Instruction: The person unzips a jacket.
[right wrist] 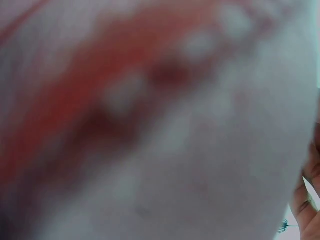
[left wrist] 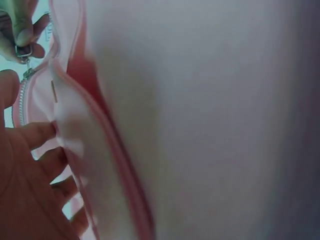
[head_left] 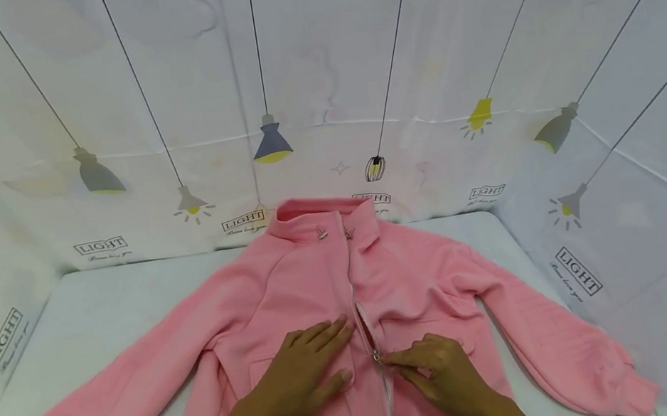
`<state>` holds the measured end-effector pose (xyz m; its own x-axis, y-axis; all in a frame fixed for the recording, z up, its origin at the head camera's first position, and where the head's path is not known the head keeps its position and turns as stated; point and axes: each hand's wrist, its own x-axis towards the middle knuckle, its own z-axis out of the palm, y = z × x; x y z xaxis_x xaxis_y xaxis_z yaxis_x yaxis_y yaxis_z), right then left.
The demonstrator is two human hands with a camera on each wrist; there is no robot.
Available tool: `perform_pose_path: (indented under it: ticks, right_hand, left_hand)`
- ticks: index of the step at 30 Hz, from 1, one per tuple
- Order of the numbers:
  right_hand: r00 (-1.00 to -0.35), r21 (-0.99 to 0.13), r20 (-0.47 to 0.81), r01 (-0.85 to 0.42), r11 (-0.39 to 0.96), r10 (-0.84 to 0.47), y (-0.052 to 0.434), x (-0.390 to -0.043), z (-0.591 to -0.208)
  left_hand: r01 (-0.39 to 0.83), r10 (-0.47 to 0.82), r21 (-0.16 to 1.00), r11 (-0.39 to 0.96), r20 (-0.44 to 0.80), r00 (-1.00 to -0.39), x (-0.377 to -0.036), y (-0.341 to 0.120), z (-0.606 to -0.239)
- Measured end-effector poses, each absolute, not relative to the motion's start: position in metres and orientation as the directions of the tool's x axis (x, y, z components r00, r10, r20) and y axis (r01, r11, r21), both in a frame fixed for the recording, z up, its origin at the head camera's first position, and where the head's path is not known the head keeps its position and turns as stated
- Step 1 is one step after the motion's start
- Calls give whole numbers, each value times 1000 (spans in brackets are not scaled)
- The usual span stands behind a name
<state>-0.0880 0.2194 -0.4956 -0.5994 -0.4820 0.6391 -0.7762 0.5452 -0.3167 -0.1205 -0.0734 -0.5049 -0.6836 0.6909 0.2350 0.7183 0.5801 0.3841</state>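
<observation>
1. your left hand (head_left: pixel 297 375) lies flat on the front of the pink jacket (head_left: pixel 294 293), just left of the zipper (head_left: pixel 366 332), fingers straight and spread, pressing the fabric down and gripping nothing.
2. your right hand (head_left: pixel 442 371) sits just right of the zipper, thumb and forefinger pinched together on the zipper pull (head_left: pixel 377 357); the other fingers curl loosely over the fabric.
3. the left wrist view shows the same pinch from below: fingertips (left wrist: pixel 25 30) hold the small metal pull (left wrist: pixel 22 52) above the row of zipper teeth (left wrist: pixel 21 95), while the fingers of your left hand (left wrist: pixel 30 165) rest against the pale edge of the jacket.
4. the jacket lies face up on the white tabletop (head_left: pixel 96 308), collar (head_left: pixel 322 220) toward the back wall, both sleeves spread out to the sides and running toward the near corners.
5. the zipper looks closed below the pull and open above it, up toward the collar, where two small metal snaps (head_left: pixel 322 233) show.
6. the right wrist view is only a blur of pink and white fabric, with a sliver of hand at the right edge (right wrist: pixel 307 200).
7. a white backdrop printed with hanging lamps (head_left: pixel 270 142) and the word "light" (head_left: pixel 100 246) stands around the tabletop on three sides.
</observation>
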Motion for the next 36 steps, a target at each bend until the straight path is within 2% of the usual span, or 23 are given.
perform_pose_path:
  ticks: [5, 15, 18, 23, 30, 36]
  right_hand:
    - [-625, -321, 614, -755, 571, -482, 221, -87, -498]
    - [-661, -330, 585, -724, 606, -471, 218, -87, -498]
    - [-653, -322, 590, -730, 603, -475, 217, -86, -497]
    - [-636, -311, 604, -743, 592, -481, 215, -86, -496]
    - [-661, -324, 564, -728, 604, -495, 212, -84, -496]
    - [-670, -308, 540, -720, 622, -509, 211, -85, -498]
  left_hand:
    - [703, 693, 363, 611, 185, -697, -119, -69, -511]
    - [757, 696, 255, 602, 297, -654, -115, -63, -507]
    - [760, 697, 220, 611, 305, -649, -115, -61, -505]
    - [746, 700, 204, 634, 259, -665, -118, -60, -502]
    - [727, 710, 195, 658, 161, -685, -121, -58, -507]
    - [725, 712, 185, 664, 139, -688, -120, -58, -508]
